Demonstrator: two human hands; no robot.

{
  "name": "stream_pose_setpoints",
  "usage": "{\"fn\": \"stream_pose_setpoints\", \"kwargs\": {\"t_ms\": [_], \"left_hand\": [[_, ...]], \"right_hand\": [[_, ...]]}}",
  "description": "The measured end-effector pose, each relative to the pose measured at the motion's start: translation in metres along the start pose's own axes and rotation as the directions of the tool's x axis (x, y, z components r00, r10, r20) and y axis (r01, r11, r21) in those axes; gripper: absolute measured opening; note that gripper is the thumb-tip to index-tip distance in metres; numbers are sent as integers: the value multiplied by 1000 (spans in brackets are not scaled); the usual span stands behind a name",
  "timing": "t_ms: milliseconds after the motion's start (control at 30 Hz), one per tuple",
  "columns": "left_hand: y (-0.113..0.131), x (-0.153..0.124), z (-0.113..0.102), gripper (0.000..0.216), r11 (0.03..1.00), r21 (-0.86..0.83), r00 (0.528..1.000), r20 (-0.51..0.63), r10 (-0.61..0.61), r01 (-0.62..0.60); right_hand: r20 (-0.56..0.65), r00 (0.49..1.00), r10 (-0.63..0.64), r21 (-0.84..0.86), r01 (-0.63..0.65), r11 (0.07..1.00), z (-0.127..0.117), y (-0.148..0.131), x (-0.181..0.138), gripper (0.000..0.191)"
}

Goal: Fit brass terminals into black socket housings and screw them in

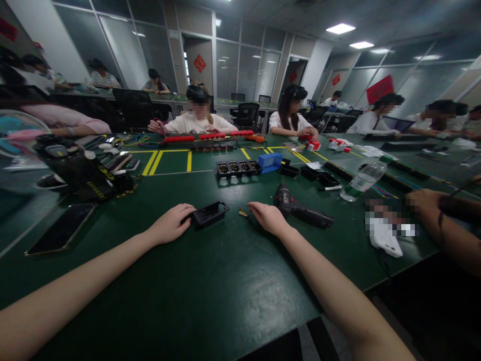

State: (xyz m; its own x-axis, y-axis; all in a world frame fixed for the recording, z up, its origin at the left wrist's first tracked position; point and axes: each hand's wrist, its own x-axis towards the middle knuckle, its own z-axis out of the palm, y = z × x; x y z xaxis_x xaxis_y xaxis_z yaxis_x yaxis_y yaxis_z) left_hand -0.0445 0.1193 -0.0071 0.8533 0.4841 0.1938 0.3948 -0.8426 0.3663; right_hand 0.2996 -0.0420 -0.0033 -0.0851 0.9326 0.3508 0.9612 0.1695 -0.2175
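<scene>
A black plastic housing [209, 215], an open shell with hollow sections, lies on the green table in front of me. My left hand [173, 223] grips its left end, with the fingers at the upper edge and the thumb lower down. Just right of the housing lie a few small brass pieces [243, 212]. My right hand [267, 217] rests beside them, fingers loosely stretched towards them; whether the fingertips touch the brass is not clear. Close to the right hand lies a black cordless screwdriver [300, 208], its handle pointing right.
Beyond my hands stand a black divided tray [238, 168] of brass parts and a blue bin [269, 162]. A water bottle [363, 181] and another person's arm [432, 215] are at right. A phone [62, 228] and dark bottle [75, 168] are at left. People sit opposite.
</scene>
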Motion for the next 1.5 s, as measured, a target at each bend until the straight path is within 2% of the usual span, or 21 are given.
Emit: {"fn": "stream_pose_setpoints", "kwargs": {"t_ms": [167, 367, 567, 900, 1200, 1500], "left_hand": [[-1, 1, 1, 35, 1000, -3, 1000, -7, 3, -3], [-4, 1, 2, 35, 1000, 2, 1000, 0, 13, -13], [-1, 0, 0, 35, 1000, 5, 1000, 9, -5, 5], [-4, 0, 2, 36, 1000, 1, 1000, 2, -3, 3], [-1, 1, 1, 35, 1000, 6, 1000, 0, -3, 3], [-2, 1, 2, 36, 1000, 6, 1000, -16, 18, -18]], "right_hand": [[7, 1000, 21, 3, -21, 1000, 1, 1, 0, 20], [-6, 998, -62, -3, 62, 998, -2, 0, -1, 15], [-34, 997, -65, -22, 64, 998, -3, -2, -1, 11], [38, 997, -73, -31, 75, 997, -2, 0, 0, 16], [20, 999, -31, -4, 31, 1000, -3, -1, 0, 10], [27, 997, -68, -30, 69, 997, -1, 0, 1, 23]]}}
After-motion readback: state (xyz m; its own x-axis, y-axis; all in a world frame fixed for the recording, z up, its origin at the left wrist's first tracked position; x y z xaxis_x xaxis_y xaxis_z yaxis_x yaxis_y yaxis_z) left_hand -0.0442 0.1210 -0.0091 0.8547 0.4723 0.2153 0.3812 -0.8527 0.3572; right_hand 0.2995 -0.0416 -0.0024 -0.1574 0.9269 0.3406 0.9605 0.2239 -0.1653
